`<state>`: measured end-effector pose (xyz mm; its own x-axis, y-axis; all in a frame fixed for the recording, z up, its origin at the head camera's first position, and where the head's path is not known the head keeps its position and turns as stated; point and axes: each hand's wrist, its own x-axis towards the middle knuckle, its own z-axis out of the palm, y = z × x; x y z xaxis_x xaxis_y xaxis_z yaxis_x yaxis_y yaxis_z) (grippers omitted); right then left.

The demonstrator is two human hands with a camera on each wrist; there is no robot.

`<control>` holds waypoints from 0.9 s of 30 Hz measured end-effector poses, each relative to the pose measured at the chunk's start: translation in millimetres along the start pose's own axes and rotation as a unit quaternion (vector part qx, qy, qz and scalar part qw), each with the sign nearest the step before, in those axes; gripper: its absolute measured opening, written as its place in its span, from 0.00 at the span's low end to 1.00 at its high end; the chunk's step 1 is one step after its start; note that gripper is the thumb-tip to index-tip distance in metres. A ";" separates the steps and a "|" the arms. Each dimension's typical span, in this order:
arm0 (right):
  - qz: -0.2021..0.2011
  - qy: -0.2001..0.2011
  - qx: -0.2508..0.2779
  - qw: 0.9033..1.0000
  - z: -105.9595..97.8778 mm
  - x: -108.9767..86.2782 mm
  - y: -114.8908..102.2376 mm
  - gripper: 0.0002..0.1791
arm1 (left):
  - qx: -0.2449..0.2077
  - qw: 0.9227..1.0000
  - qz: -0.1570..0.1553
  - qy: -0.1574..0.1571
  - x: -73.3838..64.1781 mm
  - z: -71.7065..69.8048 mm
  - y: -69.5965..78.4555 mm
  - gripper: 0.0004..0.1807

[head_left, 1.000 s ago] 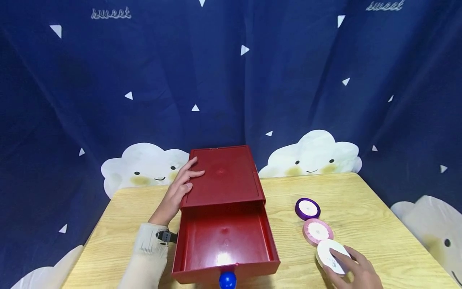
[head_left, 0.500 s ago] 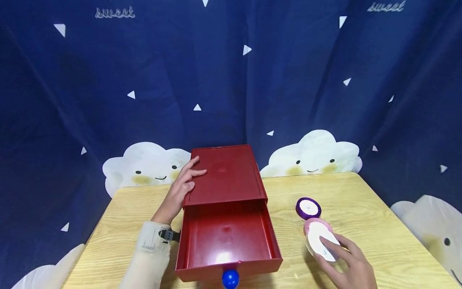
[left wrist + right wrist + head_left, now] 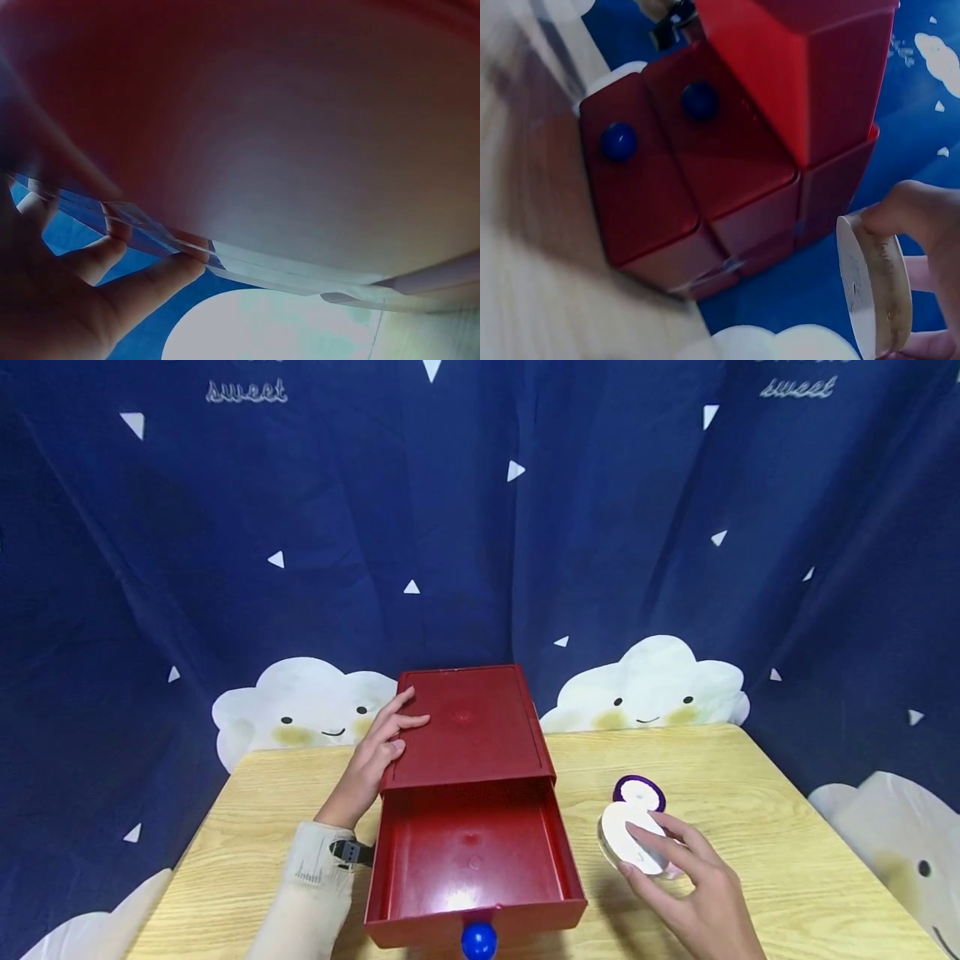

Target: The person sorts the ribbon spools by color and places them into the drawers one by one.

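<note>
My right hand [image 3: 701, 881] pinches a roll of ribbon [image 3: 630, 839] with a white face, held above the table right of the red drawer unit [image 3: 468, 722]. In the right wrist view, this ribbon roll [image 3: 874, 289] shows a cream edge with faint lettering, thumb on one side and fingers on the other. A purple ribbon roll [image 3: 640, 793] lies just behind it. Only a pink sliver of the pink ribbon roll [image 3: 675, 870] shows beneath. My left hand [image 3: 375, 760] rests on the unit's left top edge, fingers extended. The top drawer [image 3: 472, 856] is pulled out, with nothing visible inside.
A blue knob [image 3: 478, 939] sticks out from the drawer front. Two lower drawers with blue knobs [image 3: 700, 100] are closed in the right wrist view. The wooden table [image 3: 757, 810] ends at a dark blue curtain [image 3: 465, 527] with cloud prints.
My right hand has raised the white-faced ribbon roll and carried it left toward the drawer, passing over the pink roll. My left hand stays on the unit.
</note>
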<state>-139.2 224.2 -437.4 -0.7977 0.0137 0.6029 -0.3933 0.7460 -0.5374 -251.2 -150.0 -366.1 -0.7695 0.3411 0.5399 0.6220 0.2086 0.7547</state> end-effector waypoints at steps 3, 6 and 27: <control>-0.016 0.003 0.017 1.000 -2.4 8.4 -8.4 0.26 | 0.001 1.000 0.004 0.002 1.1 -0.7 0.6 0.22; -0.025 0.012 0.025 0.999 -4.7 14.8 -15.8 0.26 | 0.004 1.000 0.004 0.002 1.4 -1.1 0.2 0.21; -0.130 0.040 0.069 0.988 -17.8 39.2 -62.3 0.30 | 0.002 1.000 0.008 -0.001 -1.7 -1.9 -2.1 0.21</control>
<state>-137.9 190.0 -369.7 -0.6255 -0.1097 0.7725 -0.6428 0.6337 -0.4305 -251.5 -152.7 -368.0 -0.7595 0.3457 0.5511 0.6344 0.2060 0.7450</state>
